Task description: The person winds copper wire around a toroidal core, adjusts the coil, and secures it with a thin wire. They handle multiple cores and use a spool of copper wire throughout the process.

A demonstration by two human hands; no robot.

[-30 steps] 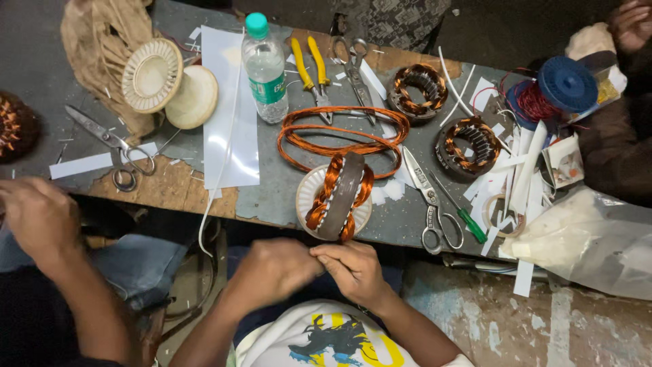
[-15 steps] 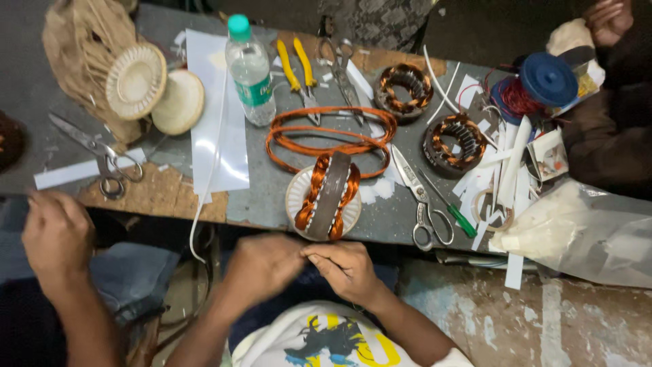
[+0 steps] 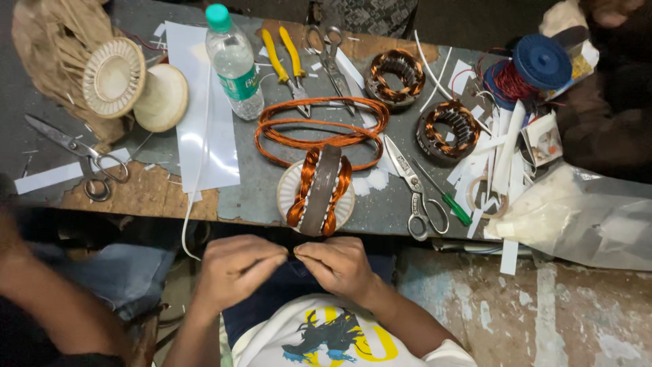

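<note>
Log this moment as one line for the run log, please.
left hand: fingertips meeting right hand below table edge | held item: too small to tell | nearest: copper-wound stator on table | scissors right of it

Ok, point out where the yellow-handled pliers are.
In the head view, the yellow-handled pliers lie at the table's far edge, between the plastic water bottle and a pair of scissors.

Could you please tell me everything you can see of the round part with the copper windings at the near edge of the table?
The round part is a pale, cream-coloured disc lying flat at the table's near edge. Two twisted bundles of copper wire run across it from the far side to the near side, with a flat grey strip between them. Loose copper wire loops lie just behind it and seem to meet its far edge. The left hand and right hand meet fingertip to fingertip just below it, without clearly touching it.
</note>
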